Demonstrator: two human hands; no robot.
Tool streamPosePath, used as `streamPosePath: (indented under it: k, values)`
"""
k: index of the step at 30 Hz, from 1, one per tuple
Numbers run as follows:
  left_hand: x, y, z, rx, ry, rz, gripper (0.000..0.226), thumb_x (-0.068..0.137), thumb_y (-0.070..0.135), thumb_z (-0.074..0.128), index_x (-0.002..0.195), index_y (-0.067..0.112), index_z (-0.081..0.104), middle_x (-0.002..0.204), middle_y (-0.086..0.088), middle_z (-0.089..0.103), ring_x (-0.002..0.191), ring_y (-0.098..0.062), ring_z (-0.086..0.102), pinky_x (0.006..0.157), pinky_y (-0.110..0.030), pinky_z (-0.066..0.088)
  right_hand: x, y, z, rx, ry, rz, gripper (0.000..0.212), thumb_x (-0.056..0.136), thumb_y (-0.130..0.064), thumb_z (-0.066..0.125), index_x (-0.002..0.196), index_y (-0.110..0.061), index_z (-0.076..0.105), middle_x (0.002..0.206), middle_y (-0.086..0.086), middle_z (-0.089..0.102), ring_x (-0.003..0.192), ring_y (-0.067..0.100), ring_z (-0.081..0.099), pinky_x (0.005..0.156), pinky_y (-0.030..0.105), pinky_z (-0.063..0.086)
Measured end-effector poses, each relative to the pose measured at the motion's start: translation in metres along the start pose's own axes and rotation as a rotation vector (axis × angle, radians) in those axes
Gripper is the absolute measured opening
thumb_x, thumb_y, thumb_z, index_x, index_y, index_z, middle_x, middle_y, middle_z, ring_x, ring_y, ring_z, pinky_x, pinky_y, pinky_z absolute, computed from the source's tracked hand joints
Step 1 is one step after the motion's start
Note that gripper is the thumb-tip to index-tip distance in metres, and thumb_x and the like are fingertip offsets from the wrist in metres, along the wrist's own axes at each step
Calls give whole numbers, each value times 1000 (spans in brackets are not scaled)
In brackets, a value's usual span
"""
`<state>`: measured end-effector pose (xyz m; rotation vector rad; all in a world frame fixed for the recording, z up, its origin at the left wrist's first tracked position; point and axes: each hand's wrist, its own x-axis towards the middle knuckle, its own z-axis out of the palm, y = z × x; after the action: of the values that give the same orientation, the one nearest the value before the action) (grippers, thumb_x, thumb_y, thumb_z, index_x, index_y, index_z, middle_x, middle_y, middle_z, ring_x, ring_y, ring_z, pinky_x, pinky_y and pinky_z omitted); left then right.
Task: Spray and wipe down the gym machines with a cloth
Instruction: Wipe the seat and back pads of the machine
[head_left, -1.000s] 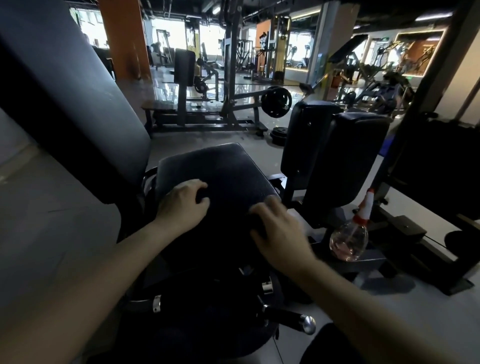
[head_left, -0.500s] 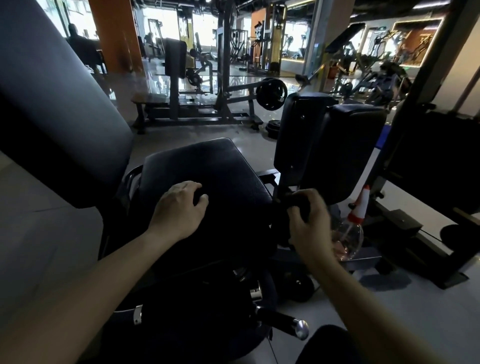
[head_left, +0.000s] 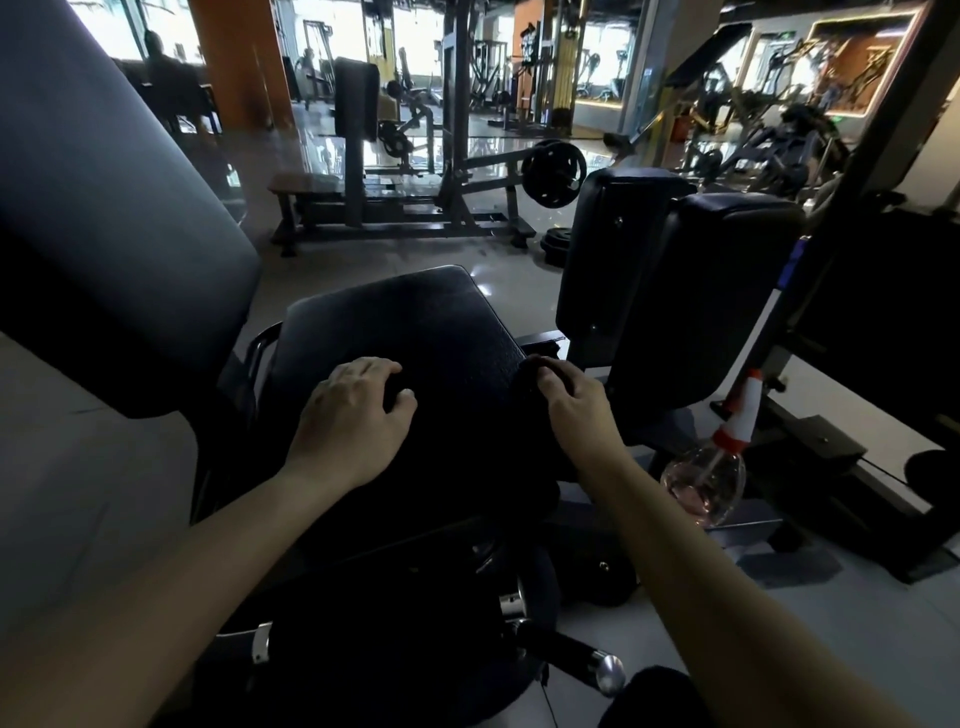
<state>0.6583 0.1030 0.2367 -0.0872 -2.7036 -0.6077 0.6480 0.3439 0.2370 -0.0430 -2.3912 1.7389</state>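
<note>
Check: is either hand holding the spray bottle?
No, the spray bottle stands apart at right; the right hand grips a dark cloth, the left hand rests on the seat pad.

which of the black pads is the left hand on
The flat seat pad in the middle: the left hand rests on it. The big backrest slants up on the left, and the two upright pads stand to the right.

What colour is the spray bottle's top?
White with red bands, atop the clear round spray bottle; head view.
</note>
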Motion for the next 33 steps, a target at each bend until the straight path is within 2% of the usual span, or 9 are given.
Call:
streamPosePath:
  k: [4, 9, 11, 15, 19, 23, 25, 28, 33]
  values:
    - [0, 0, -1, 7, -1, -6, 44, 102, 39, 50, 140, 17, 57, 146, -1, 54, 138, -20, 45, 114, -41, 36, -37, -4, -1, -60, 77, -72, 19, 105, -24, 48, 97, -29, 64, 88, 14, 70, 71, 19, 64, 64, 38, 53]
    - [1, -2, 2, 16, 0, 10, 45, 101, 39, 49, 140, 18, 57, 146, -1, 54, 138, -19, 44, 115, -39, 37, -75, -2, -2, -20, 12, -100, 21, 101, -26, 53, 121, -31, 58, 120, -8, 50, 99, -10, 53, 75, 10, 44]
    - [2, -5, 3, 6, 5, 12, 44, 101, 39, 50, 139, 18, 58, 144, 0, 55, 137, -19, 45, 114, -39, 38, -64, -11, 0, 3, 0, -85, 21, 103, -19, 47, 107, -35, 59, 114, -6, 54, 93, -8, 56, 73, 10, 48]
    - [0, 0, -1, 2, 22, 9, 42, 99, 39, 52, 134, 18, 59, 138, 0, 59, 130, -19, 50, 109, -38, 41, -1, -26, 2, -114, 9, -16, 33, 99, -8, 43, 82, -24, 67, 69, 2, 68, 58, 17, 60, 52, 32, 49]
    - [-1, 4, -3, -3, 8, -7, 43, 100, 37, 53, 137, 16, 58, 141, -3, 57, 132, -22, 48, 110, -40, 39, 40, -27, 10, -191, -53, 34, 27, 96, -23, 50, 82, -11, 71, 73, 17, 72, 56, 25, 61, 56, 50, 54]
    - [0, 4, -2, 1, 19, -14, 43, 99, 38, 55, 135, 16, 60, 140, -3, 58, 131, -23, 49, 110, -41, 38, -23, -31, -6, -186, 100, -3, 19, 95, -13, 59, 86, -17, 74, 49, -9, 61, 41, 5, 49, 41, 23, 40]
    - [2, 3, -2, 6, 24, -9, 42, 97, 38, 56, 133, 16, 62, 138, -3, 60, 129, -25, 51, 108, -42, 40, -62, -29, -9, -108, 131, -56, 20, 94, -8, 62, 101, -18, 78, 64, -10, 70, 50, 1, 55, 46, 21, 46]
    - [2, 1, -3, -13, 17, -15, 43, 97, 41, 56, 132, 17, 62, 137, -3, 60, 129, -25, 52, 108, -43, 41, -103, -27, -6, -50, 121, -164, 30, 95, 2, 60, 116, -15, 73, 99, -28, 64, 90, -24, 57, 81, -1, 42]
    - [1, -4, -3, -62, -35, -16, 50, 98, 48, 54, 138, 18, 59, 145, -2, 55, 136, -23, 47, 113, -43, 39, -112, -28, 23, -325, 200, -390, 38, 91, 1, 63, 125, -16, 68, 134, -5, 54, 123, 5, 51, 106, 10, 36]
